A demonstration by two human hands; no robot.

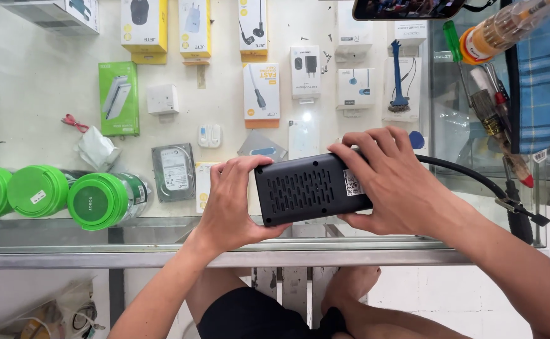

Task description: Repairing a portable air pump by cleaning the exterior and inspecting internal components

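The glass counter (68, 242) carries everything. Above its front edge, both hands hold a black vented box (306, 188) level: the right hand (394, 182) wraps its right end, the left hand (231, 201) clasps its left end. Left of the box lie three green lids (49, 191); behind it sits a hard drive (173, 171).

three green-lidded jars (39, 190), one black adapter (306, 187).
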